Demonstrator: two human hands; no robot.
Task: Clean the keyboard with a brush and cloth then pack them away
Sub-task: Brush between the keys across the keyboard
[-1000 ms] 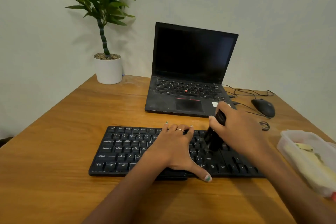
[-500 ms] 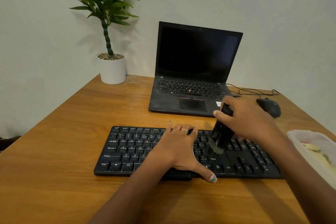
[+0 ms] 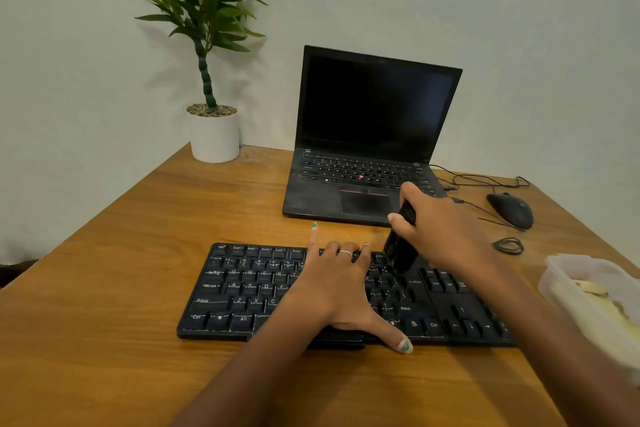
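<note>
Black, flat and rectangular, the plastic keyboard [image 3: 311, 295] lies on the brown wooden table [image 3: 114, 305] and serves as the reference for all positions below. Left hand [image 3: 341, 291]: laid palm-down on the middle of the keyboard, fingers relaxed and spread toward its far edge, thumb stretched along its near edge; it grips nothing. Right hand [image 3: 440, 229]: over the far right part of the keyboard, fingers and thumb curled round the handle of a black brush [image 3: 401, 246], which is held tilted, its lower end down at the keys near the top row; whether the bristles touch the keys cannot be told. Behind the keyboard, an open black laptop [image 3: 363, 139] with a dark screen stands on the table. Far behind and to the left of the keyboard, a green leafy plant in a white round pot [image 3: 214, 135] stands at the table's back corner. Behind and to the right of the keyboard, a black computer mouse [image 3: 510, 210] lies with thin black cables [image 3: 481, 180] and a small black loop [image 3: 508, 246] nearby. Right of the keyboard, a translucent plastic container [image 3: 568, 270] holds a pale yellow cloth [image 3: 599, 298], only partly in view.
</note>
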